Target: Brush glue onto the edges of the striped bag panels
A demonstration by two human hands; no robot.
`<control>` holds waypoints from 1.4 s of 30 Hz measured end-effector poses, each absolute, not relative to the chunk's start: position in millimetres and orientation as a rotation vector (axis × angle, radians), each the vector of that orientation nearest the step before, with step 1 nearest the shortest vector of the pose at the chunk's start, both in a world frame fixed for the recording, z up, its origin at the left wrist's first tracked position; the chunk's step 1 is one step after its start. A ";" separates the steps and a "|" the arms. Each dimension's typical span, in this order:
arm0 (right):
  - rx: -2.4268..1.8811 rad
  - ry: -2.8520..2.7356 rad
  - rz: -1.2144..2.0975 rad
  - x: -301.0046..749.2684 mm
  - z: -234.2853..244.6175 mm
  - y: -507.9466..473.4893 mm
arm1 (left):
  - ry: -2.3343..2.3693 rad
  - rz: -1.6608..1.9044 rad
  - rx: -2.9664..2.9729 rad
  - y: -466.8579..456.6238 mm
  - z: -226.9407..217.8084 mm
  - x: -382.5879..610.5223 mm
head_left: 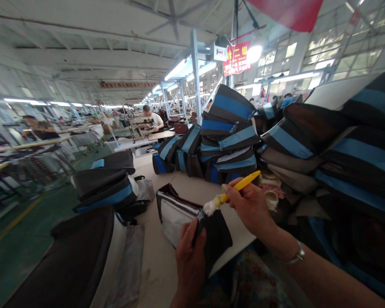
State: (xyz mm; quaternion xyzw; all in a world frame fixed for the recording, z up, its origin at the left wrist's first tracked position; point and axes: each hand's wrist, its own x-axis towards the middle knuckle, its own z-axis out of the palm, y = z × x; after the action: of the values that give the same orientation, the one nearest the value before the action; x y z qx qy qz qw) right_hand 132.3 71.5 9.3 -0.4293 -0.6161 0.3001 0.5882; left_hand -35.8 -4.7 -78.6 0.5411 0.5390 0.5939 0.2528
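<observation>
The right hand [248,205] is clenched around a yellow-handled brush [240,187], its fingers [231,190] wrapped close to the tip end of the handle. The brush's long axis runs diagonally across the view, with the yellow end pointing up and to the right, past the hand, and the white fluffy tuft [211,207] pointing down and to the left. The tuft sits against the top edge of a black fabric panel [217,241], though the exact contact is hard to make out.

The left hand [190,261] grasps that panel from below, with its fingers [192,234] curled over the near edge. The panel stands tilted, its long axis running from the tuft down toward the person's lap, and the left hand is the nearer of the two to it. The right forearm, with a metal wrist bracelet [297,255], reaches in from the lower right.

Just behind the panel on the counter [162,273] lies an open black-and-white bag [176,216]. Beyond the bag, farther along the counter, rises a heap of black-and-blue bags [229,132].
</observation>
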 end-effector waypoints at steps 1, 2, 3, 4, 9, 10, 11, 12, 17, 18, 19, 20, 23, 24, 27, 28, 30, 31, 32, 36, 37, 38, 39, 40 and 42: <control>-0.994 -1.480 0.692 131.9 8.5 72.2 | 1.465 1.614 1.462 -4.2 -78.8 -37.0; -1.004 -1.524 0.652 132.5 7.8 73.5 | 1.464 1.621 1.455 -3.8 -78.7 -38.6; -1.027 -1.549 0.587 134.3 7.5 75.2 | 1.464 1.625 1.451 -3.5 -78.5 -40.3; -1.050 -1.540 0.523 136.9 8.0 76.5 | 1.468 1.625 1.450 -3.3 -78.1 -42.0; -0.971 -1.410 0.622 138.7 13.6 70.5 | 1.481 1.586 1.470 -3.8 -77.2 -46.0; -0.924 -1.466 0.644 135.4 13.4 67.9 | 1.471 1.581 1.471 -3.8 -77.6 -45.8; -0.882 -1.552 0.634 132.1 12.8 65.6 | 1.458 1.580 1.468 -3.7 -78.0 -45.6; -0.846 -1.649 0.595 129.5 12.1 63.9 | 1.445 1.581 1.465 -3.6 -78.2 -45.4; -0.843 -1.809 0.224 132.6 19.7 58.0 | 1.440 1.555 1.527 -4.6 -72.7 -45.3; -0.859 -1.779 0.195 133.1 22.3 56.5 | 1.450 1.542 1.544 -4.8 -71.1 -44.9; -0.872 -1.751 0.211 132.4 24.2 55.3 | 1.459 1.538 1.560 -5.0 -69.8 -44.4; -0.876 -1.742 0.260 130.6 24.9 54.8 | 1.469 1.544 1.574 -5.0 -69.1 -43.8; -0.831 -1.826 0.370 124.0 20.5 58.7 | 1.502 1.585 1.647 -4.8 -69.9 -42.7; -0.824 -1.865 0.336 123.7 18.9 61.2 | 1.514 1.592 1.696 -4.7 -70.7 -42.9; -0.860 -1.886 0.107 130.9 21.5 65.5 | 1.554 1.616 1.958 -4.4 -72.8 -44.7; -0.871 -1.866 0.053 134.4 25.1 65.0 | 1.574 1.640 2.073 -4.1 -73.0 -45.4; -0.832 -1.840 0.050 139.9 33.7 61.7 | 1.606 1.691 2.315 -3.1 -72.8 -46.2; -0.781 -1.854 0.101 141.3 37.4 59.8 | 1.614 1.699 2.429 -2.5 -72.4 -46.1; -0.710 -1.899 0.171 142.0 40.0 58.3 | 1.613 1.693 2.537 -1.9 -71.7 -45.7; -0.421 -2.333 0.278 146.9 43.3 58.5 | 1.599 1.609 2.822 -0.5 -68.7 -42.6; -0.391 -2.446 0.235 149.9 44.4 59.0 | 1.599 1.588 2.855 -0.6 -68.1 -42.0; -0.381 -2.520 0.182 153.2 46.1 59.0 | 1.603 1.557 2.874 -0.7 -67.6 -41.5; -0.393 -2.550 0.134 156.3 48.0 58.3 | 1.609 1.532 2.885 -1.0 -67.2 -41.1; -0.416 -2.539 0.098 158.7 49.8 57.3 | 1.613 1.518 2.894 -1.1 -66.9 -40.8; -0.443 -2.457 0.089 159.9 50.7 55.8 | 1.632 1.481 2.909 -1.0 -66.9 -40.1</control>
State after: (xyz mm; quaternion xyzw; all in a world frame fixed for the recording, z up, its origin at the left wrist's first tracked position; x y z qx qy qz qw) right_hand 159.9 55.8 50.7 -0.1683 -0.9331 0.0339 0.3161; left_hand -40.1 -1.0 -66.9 0.7715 0.4329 0.3927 -0.2511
